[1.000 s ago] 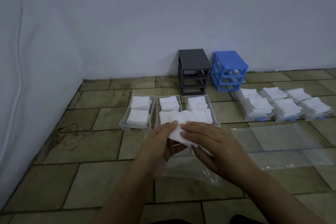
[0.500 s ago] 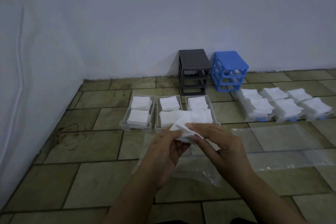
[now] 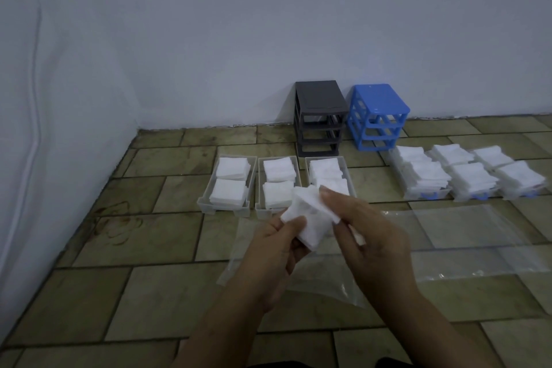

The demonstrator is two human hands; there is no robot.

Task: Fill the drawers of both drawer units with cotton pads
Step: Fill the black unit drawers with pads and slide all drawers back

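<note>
Both hands hold a small stack of white cotton pads above the floor. My left hand pinches its lower left edge and my right hand grips its right side. Just beyond them lie three clear drawers side by side, each with two piles of pads. A dark grey drawer unit and a blue drawer unit stand empty of drawers against the wall. Three blue-handled drawers heaped with pads sit to the right.
Clear plastic bags lie flat on the tiled floor under and to the right of my hands. White walls close the left side and the back. Bare tiles stretch to the front left.
My hands have lifted the pad stack a little and drawn it together; the left hand now pinches its lower edge while the right fingers hold its side.
</note>
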